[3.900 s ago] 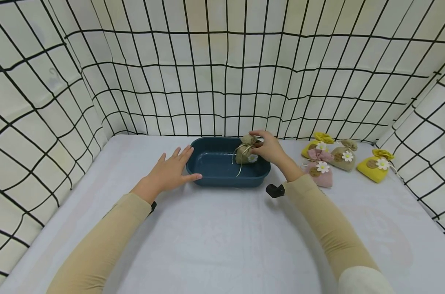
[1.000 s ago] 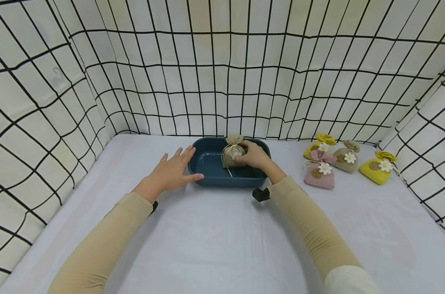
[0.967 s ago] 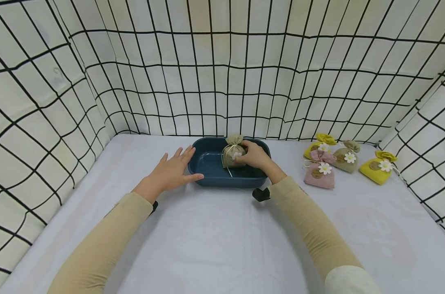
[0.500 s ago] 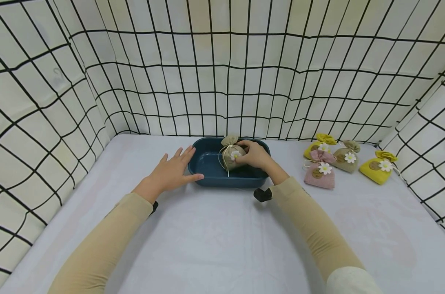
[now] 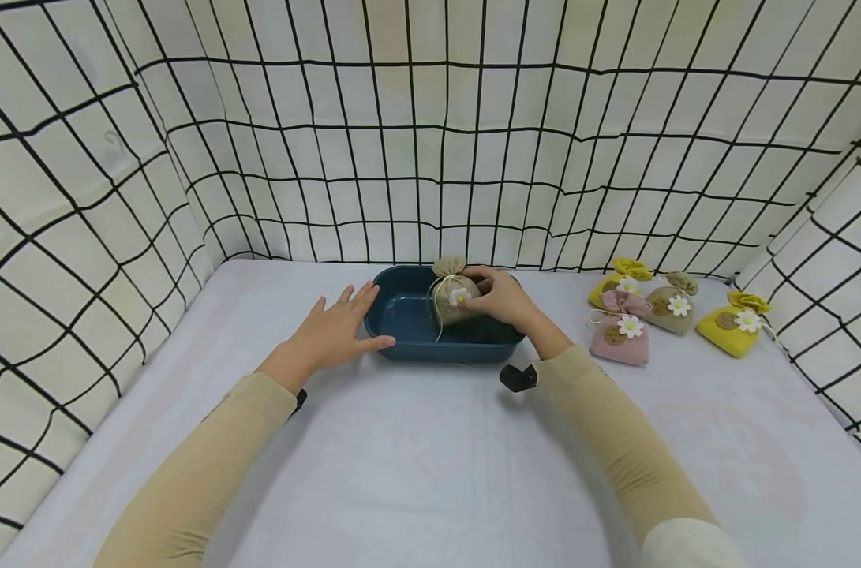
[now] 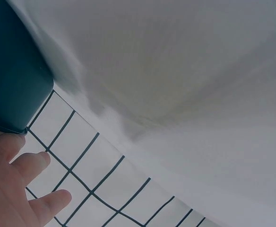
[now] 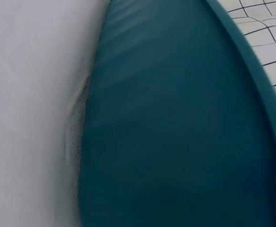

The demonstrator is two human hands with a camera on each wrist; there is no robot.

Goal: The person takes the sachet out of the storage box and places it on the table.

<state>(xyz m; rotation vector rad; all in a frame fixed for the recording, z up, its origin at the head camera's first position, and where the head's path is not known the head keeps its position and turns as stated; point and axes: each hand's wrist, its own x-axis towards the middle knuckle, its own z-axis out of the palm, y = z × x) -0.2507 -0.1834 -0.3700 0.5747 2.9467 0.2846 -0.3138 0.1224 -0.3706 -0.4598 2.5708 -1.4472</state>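
Observation:
In the head view, my right hand [image 5: 504, 298] grips a beige drawstring sachet [image 5: 453, 293] with a white daisy and a tied cord, over the inside of a blue oval basin [image 5: 444, 353]. My left hand [image 5: 331, 330] has its fingers spread, and its fingertips touch the basin's left rim. In the left wrist view the left fingers [image 6: 31, 168] are straight beside the basin wall [image 6: 15, 71]. The right wrist view is mostly filled by the basin's outer side [image 7: 176, 123]; the sachet is hidden there and only a sliver of the hand shows.
To the right of the basin lie a pink sachet [image 5: 619, 343], another beige sachet [image 5: 668, 312], a yellow sachet [image 5: 604, 293] partly behind the pink one, and a second yellow sachet [image 5: 728, 333]. Black-lined netting [image 5: 501, 158] rises behind and beside the white table [image 5: 416, 473].
The right hand has brought the sachet leftward from the basin's right side to its middle, then lifted and tilted it slightly. The left hand has stayed at the rim.

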